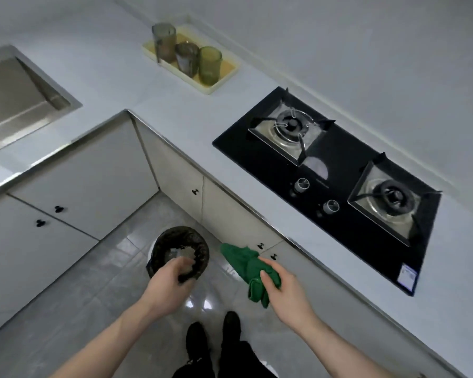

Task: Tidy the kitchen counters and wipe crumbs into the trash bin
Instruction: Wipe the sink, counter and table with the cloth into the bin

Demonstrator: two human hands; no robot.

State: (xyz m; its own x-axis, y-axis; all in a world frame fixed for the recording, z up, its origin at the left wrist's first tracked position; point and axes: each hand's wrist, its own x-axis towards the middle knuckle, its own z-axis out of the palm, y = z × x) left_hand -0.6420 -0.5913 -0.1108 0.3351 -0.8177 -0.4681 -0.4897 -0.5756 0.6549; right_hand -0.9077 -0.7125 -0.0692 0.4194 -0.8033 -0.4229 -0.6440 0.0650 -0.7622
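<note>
Over the grey floor tiles in front of my dark shoes (213,331), my left hand (170,282) curls its fingers round the near rim of the black-lined trash bin (179,251), which stands in the corner of the cabinets; my right hand (281,289) pinches a bunched green cloth (246,266) just right of the bin, below the counter (175,118) edge; farther off lie the black gas hob (336,184), the steel sink (14,96) at left, and a yellow tray (210,88) carrying three glasses.
</note>
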